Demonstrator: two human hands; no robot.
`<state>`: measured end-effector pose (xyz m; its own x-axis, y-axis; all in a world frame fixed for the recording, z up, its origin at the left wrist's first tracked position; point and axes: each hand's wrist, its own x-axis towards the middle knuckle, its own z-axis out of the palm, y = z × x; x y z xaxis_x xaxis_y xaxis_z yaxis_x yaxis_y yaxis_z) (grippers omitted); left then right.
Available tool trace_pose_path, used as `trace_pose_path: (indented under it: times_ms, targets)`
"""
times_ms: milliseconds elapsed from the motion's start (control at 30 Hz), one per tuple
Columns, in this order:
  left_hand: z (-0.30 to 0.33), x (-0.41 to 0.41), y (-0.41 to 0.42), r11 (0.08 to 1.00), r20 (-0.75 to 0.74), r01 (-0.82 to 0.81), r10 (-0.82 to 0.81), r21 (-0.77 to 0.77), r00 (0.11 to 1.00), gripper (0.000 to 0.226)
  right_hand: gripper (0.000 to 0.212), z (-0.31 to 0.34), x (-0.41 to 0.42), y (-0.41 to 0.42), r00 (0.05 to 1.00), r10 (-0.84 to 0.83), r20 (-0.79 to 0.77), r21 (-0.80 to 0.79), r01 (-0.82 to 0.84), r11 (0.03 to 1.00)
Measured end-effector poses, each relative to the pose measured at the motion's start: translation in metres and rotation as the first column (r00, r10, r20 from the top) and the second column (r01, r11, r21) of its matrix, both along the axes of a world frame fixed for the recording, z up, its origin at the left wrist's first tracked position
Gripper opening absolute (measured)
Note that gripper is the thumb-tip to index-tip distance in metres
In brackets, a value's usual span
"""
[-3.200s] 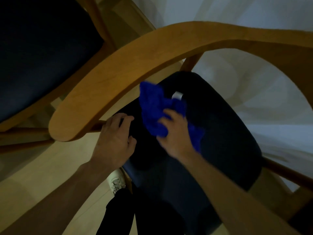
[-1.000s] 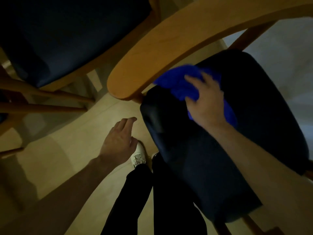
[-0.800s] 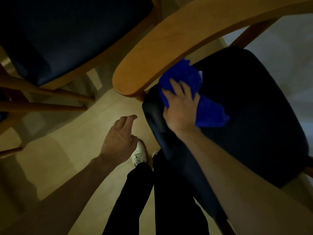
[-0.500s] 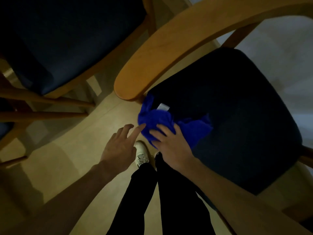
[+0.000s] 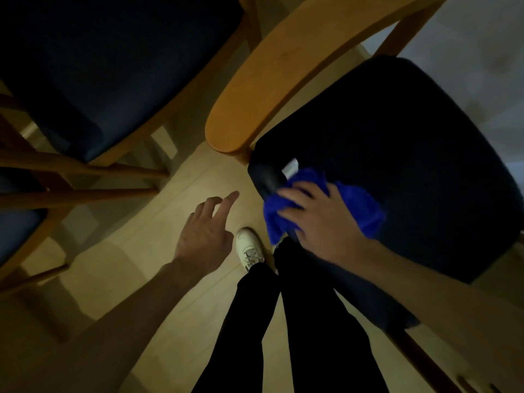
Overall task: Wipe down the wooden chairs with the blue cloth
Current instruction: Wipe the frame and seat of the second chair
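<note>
Since a moment ago my right hand [image 5: 326, 222] has dragged the blue cloth [image 5: 355, 205] a little further along the front corner of the dark seat cushion [image 5: 411, 154], and my left hand [image 5: 205, 232] has stayed hanging over the floor. My right hand presses down on the bunched cloth with fingers spread and bent over it, part of the cloth drooping past the cushion's edge, its white tag [image 5: 290, 167] showing just above my fingers. My left hand is loose and holds nothing, fingers relaxed, apart from the chair. The wooden armrest [image 5: 272, 89] curves over the cushion's corner. A second wooden chair [image 5: 113, 66] stands to the left. My white shoe [image 5: 249, 246] and dark trousers [image 5: 297, 321] show below.
</note>
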<state>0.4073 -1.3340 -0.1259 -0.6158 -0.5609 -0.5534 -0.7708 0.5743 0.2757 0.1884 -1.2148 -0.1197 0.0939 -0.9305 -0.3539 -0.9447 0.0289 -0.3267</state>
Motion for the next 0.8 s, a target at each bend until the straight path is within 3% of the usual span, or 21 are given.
trace_pose_path:
  times_ms: [67,200,267,367,467,600,700,800]
  targets:
    - [0.002,0.003,0.002,1.0,0.001,-0.019,0.019,-0.009,1.0,0.083,0.043,-0.006,0.006,-0.037,0.994,-0.105,-0.008,-0.076,0.104,0.992]
    - [0.006,0.011,0.009,0.999,0.017,0.035,-0.035,-0.025,0.999,0.082,0.039,-0.029,0.033,-0.079,0.987,0.042,-0.154,0.129,-0.022,0.991]
    - [0.009,0.012,0.01,0.998,0.023,0.051,-0.051,-0.022,0.998,0.082,0.035,-0.036,0.037,-0.071,0.979,0.055,-0.198,0.15,-0.026,0.988]
    - [0.014,0.013,0.011,0.991,0.033,0.124,-0.123,-0.041,0.992,0.081,0.032,-0.034,0.034,-0.033,0.988,0.086,-0.131,0.143,-0.067,0.987]
    - [0.016,0.005,0.01,0.967,0.018,0.239,-0.239,-0.082,0.971,0.083,0.041,-0.026,0.013,0.032,0.994,0.113,-0.003,0.265,-0.108,0.958]
    - [0.011,-0.014,0.013,0.959,-0.004,0.27,-0.272,-0.083,0.962,0.081,0.042,-0.008,-0.008,0.095,0.99,0.107,0.09,0.406,-0.134,0.904]
    - [0.003,-0.026,0.021,0.961,0.008,0.275,-0.275,-0.04,0.961,0.08,0.042,-0.001,-0.012,0.083,0.992,0.053,0.118,0.34,-0.09,0.936]
    - [-0.002,-0.029,0.025,0.976,-0.013,0.218,-0.218,-0.02,0.976,0.079,0.045,-0.002,-0.018,0.043,0.997,-0.025,0.07,0.123,0.016,0.992]
